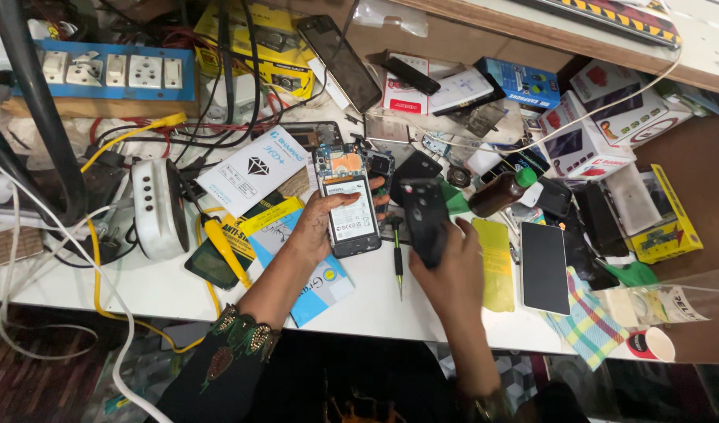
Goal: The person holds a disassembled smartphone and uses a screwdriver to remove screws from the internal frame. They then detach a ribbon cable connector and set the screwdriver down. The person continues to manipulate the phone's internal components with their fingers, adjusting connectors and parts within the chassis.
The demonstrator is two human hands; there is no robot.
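Observation:
My left hand (316,223) holds an opened smartphone (347,202) with its back removed, so the battery and circuit board show. It hovers just above the white table (163,286). My right hand (452,270) grips a black phone back cover (424,219), held upright beside the opened phone. A small green-handled screwdriver (398,254) lies on the table between the two hands.
A brown bottle with a green cap (502,192), a yellow screen protector sheet (496,262) and a dark phone (544,268) lie right of my hands. Boxes (582,145) crowd the back right. A blue power strip (113,72), cables and a white device (157,207) sit left.

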